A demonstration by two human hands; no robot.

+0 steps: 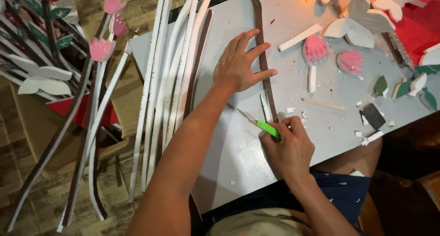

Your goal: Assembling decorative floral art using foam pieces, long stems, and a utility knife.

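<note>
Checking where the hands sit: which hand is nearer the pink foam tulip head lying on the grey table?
Left. The left hand presses the brown strip just left of the tulip head. The right hand holds the green knife lower down, farther off.

Hidden and cut-off bits

The right hand (288, 149) covers most of the green knife (267, 128). Above the knife, the brown strip (263, 57) runs off the top edge. Far right, white petals (398, 0) are cut off.

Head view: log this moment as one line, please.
left hand flat, pinning brown strip | right hand grips green knife, blade beside strip | table | pink flower cutouts right
</note>
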